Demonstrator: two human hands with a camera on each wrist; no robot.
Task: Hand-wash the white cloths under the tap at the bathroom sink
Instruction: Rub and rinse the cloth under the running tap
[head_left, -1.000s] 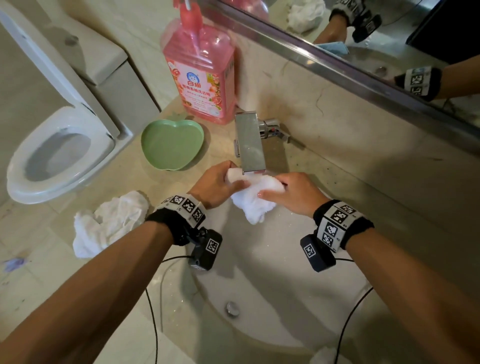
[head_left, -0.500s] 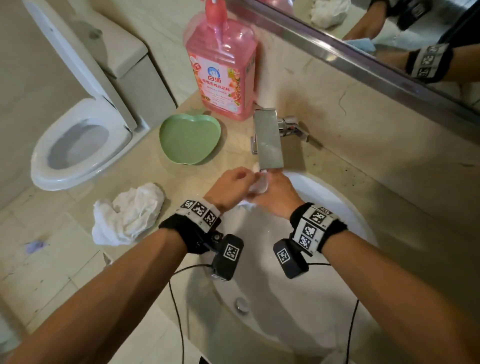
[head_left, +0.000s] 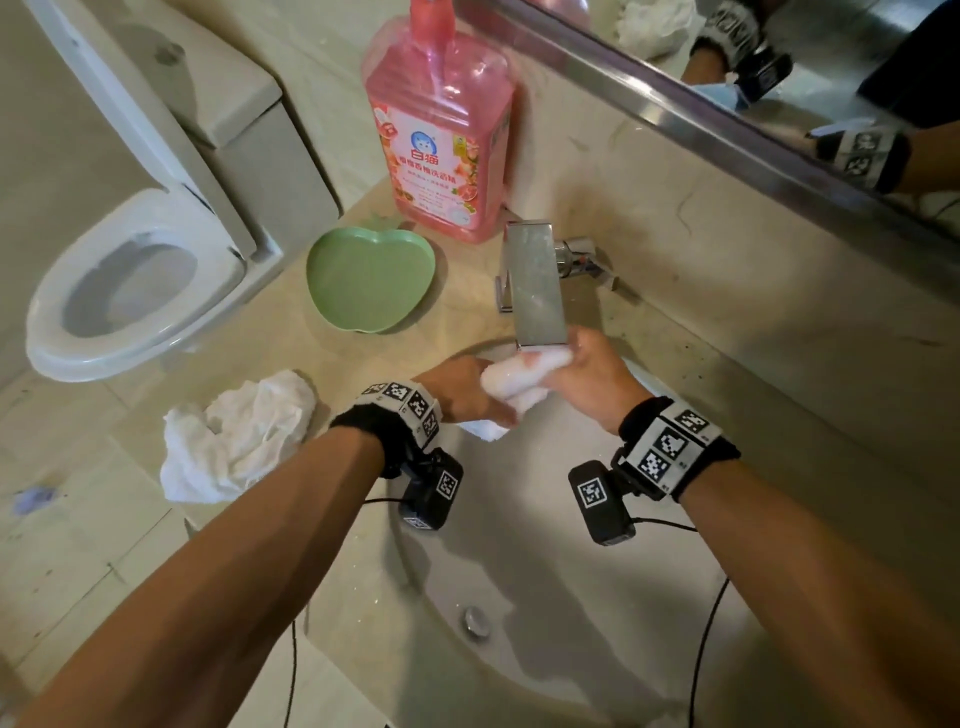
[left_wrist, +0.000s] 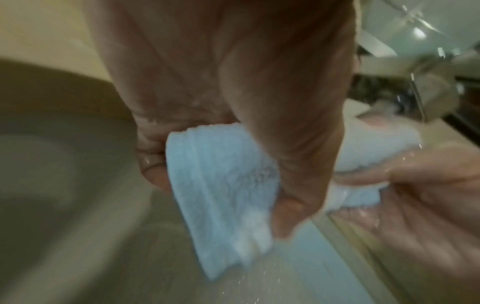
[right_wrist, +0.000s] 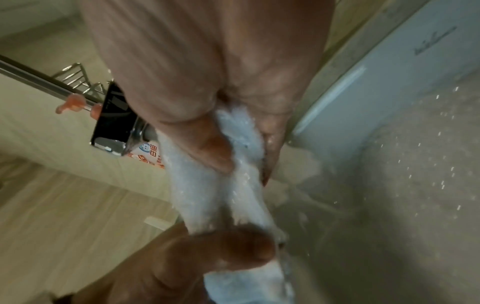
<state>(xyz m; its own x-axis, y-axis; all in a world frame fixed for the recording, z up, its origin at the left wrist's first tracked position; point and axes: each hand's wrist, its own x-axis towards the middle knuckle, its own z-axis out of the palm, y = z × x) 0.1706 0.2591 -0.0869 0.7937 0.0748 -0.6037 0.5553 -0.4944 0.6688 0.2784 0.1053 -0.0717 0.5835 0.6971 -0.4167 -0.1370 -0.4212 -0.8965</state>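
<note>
A wet white cloth (head_left: 514, 376) is stretched between both hands just under the flat steel tap spout (head_left: 535, 283), over the white sink (head_left: 545, 597). My left hand (head_left: 467, 392) grips its lower left end. In the left wrist view the cloth (left_wrist: 223, 191) hangs out of that fist. My right hand (head_left: 587, 374) grips the upper right end beside the spout, and the right wrist view shows the cloth (right_wrist: 215, 181) pinched between thumb and fingers. Water drops fly about the basin. A second white cloth (head_left: 234, 434) lies crumpled on the counter to the left.
A pink detergent bottle (head_left: 441, 135) stands behind the tap against the wall. A green apple-shaped dish (head_left: 369, 280) sits left of the tap. The toilet (head_left: 135, 280) is at far left, below counter level. A mirror edge (head_left: 727, 124) runs along the top right. The sink drain (head_left: 475, 621) lies below my wrists.
The hands, pressed together on the bunched cloth half a second ago, have pulled apart, stretching the cloth into a roll under the spout. The head view has shifted slightly.
</note>
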